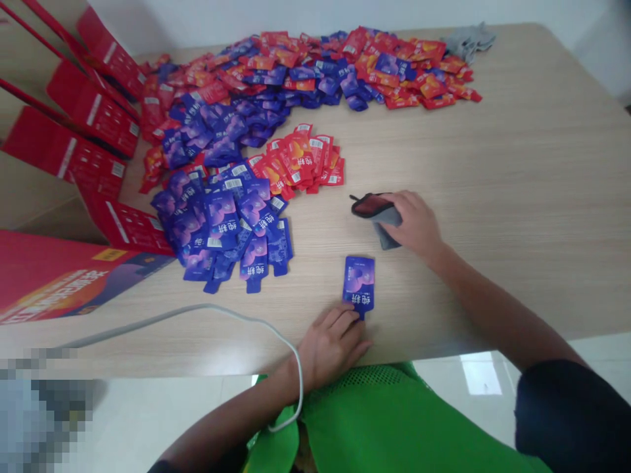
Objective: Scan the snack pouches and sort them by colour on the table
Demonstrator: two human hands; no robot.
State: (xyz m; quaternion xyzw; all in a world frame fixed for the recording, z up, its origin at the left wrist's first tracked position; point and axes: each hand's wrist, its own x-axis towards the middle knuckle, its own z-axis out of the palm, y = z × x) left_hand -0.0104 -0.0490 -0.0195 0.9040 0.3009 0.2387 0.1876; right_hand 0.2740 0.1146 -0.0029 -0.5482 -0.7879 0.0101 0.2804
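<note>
A flat blue printed packet (359,279) with a tab at its lower end lies on the table before me. The fingertips of my left hand (331,347) rest on that tab, the fingers stretched out and the thumb apart. To the right and farther back, my right hand (415,223) is closed around a small grey pouch (387,226). The pouch's mouth gapes to the left, showing a dark rim and a reddish inside. To the left lie a heap of flat blue packets (221,217) and a smaller heap of flat red packets (300,157).
A long pile of red and blue sachets (296,72) runs along the back of the wooden table (517,171). A grey cloth (470,41) lies at its right end. Red cartons (93,108) stand on the left. A grey cable (207,306) crosses my left wrist.
</note>
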